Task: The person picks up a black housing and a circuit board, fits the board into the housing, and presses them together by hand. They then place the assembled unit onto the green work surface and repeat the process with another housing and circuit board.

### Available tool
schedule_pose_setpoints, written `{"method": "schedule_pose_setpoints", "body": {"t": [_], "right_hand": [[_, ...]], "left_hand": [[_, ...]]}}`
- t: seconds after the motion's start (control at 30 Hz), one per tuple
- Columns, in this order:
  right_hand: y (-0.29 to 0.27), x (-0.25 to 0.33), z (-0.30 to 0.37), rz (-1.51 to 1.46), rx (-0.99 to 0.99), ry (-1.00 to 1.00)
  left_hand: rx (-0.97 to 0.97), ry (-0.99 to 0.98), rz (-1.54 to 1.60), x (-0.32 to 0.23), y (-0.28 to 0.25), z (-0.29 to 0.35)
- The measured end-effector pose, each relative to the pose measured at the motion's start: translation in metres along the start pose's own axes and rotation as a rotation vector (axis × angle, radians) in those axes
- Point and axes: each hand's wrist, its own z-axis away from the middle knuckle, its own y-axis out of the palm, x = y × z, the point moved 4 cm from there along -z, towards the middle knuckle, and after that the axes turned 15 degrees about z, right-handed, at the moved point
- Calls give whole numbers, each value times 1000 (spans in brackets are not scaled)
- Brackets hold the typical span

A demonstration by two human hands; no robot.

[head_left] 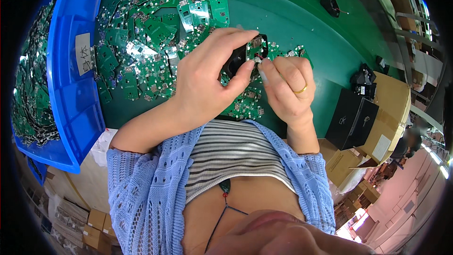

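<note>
My left hand (200, 73) grips a small black plastic housing (237, 60) between its thumb and fingers, above the green table. A small circuit board (256, 45) shows at the housing's open side. Close against that side, my right hand (290, 85) has its thumb and index finger pinched together, and a ring is on one finger. A short red wire and a tiny pale part are at these fingertips; exactly what is pinched is too small to make out. Loose green circuit boards (155, 30) lie heaped on the table, beyond and to the left of my hands.
At the left stands a blue bin (71, 99) with many green boards inside. Black housings with wires (331, 6) lie toward the back of the green table (325, 52). On the right are a black box (350, 119), an open cardboard carton (394, 108) and several black parts (363, 80).
</note>
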Motion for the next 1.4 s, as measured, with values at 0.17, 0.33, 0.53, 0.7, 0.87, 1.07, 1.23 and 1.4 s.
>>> {"method": "schedule_pose_setpoints", "body": {"t": [0.17,0.33,0.53,0.7,0.87,1.07,1.23,1.4], "right_hand": [[-1,3,0,60,-4,-40],[1,4,-4,46,112,-61],[12,-9,5,-127,131,-34],[15,-14,20,-537,98,606],[28,4,25,-1044,209,980],[27,7,26,-1198,146,1076],[37,-1,22,-1183,77,1036],[32,-10,24,-1066,143,1064]], "left_hand": [[16,64,-90,-4,2,1],[22,85,-75,0,1,1],[5,-53,53,15,3,3],[-66,10,119,11,2,0],[-20,92,62,2,6,4],[34,194,60,1,6,10],[9,239,58,8,7,8],[5,-133,249,22,8,7]]}}
